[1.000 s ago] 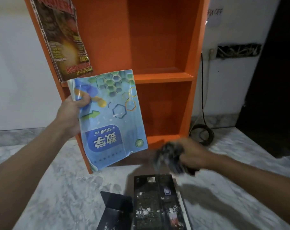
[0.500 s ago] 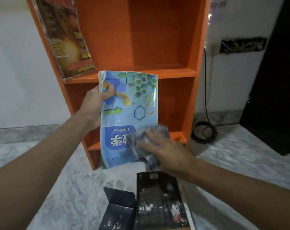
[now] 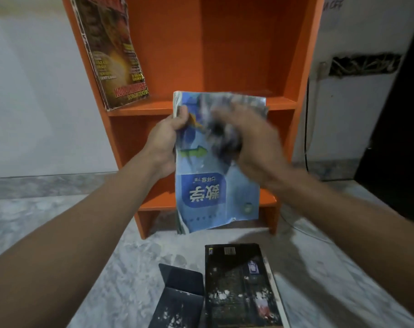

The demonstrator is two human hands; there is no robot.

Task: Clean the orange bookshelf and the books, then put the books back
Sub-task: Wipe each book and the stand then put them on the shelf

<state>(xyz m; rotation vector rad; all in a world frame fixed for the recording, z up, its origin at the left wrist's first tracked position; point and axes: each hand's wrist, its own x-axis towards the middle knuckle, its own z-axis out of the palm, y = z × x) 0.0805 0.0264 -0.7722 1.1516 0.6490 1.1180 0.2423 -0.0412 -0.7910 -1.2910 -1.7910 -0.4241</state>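
Note:
My left hand (image 3: 164, 140) grips the left edge of a light blue book (image 3: 215, 192), held upright and upside down in front of the orange bookshelf (image 3: 236, 55). My right hand (image 3: 253, 140) presses a dark cloth (image 3: 225, 140) against the upper part of the book's cover; hand and cloth are blurred by motion. A magazine (image 3: 113, 55) leans against the left wall of the upper shelf. On the floor below lie a black book (image 3: 239, 287) and a dark open booklet (image 3: 177, 297) beside it.
The shelf stands on a marble floor (image 3: 59, 233) against a white wall. A black cable (image 3: 306, 129) hangs down the wall right of the shelf, under a broken wall box (image 3: 364, 65). A dark doorway (image 3: 400, 138) is at the far right.
The blue book has moved right and up to the centre. My right hand with the cloth has risen from floor level onto the lower cover, then up to the top of the cover.

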